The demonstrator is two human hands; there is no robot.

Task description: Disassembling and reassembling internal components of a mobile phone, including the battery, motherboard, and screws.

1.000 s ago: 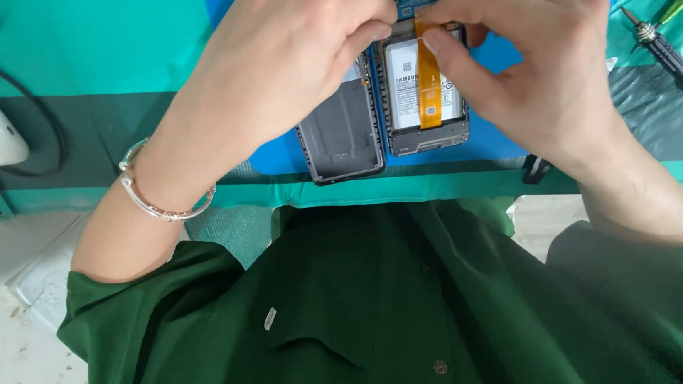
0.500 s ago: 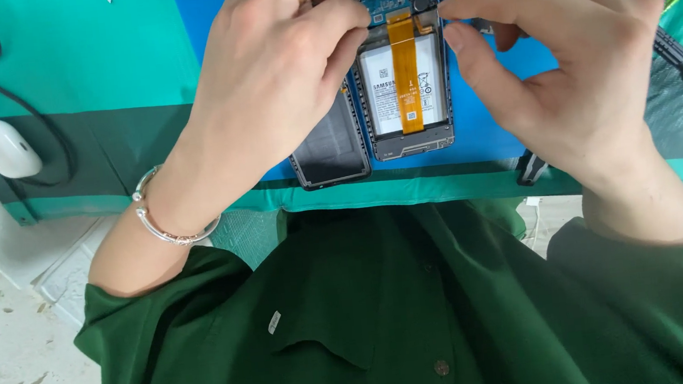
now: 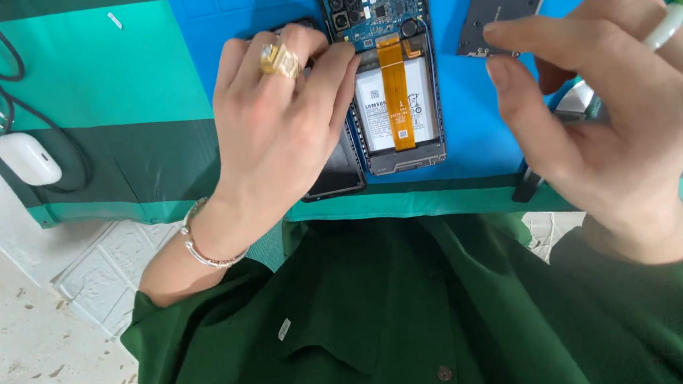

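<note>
The left hand presses flat on the opened phone, fingers spread, grasping nothing; the right hand hovers beside it, half-curled and empty.

A white rectangular label covered the battery in the lower half of the opened phone on the blue mat, with small dark print and an orange ribbon strip crossing its middle. A tiny white tag sat on the green shirt.
</note>
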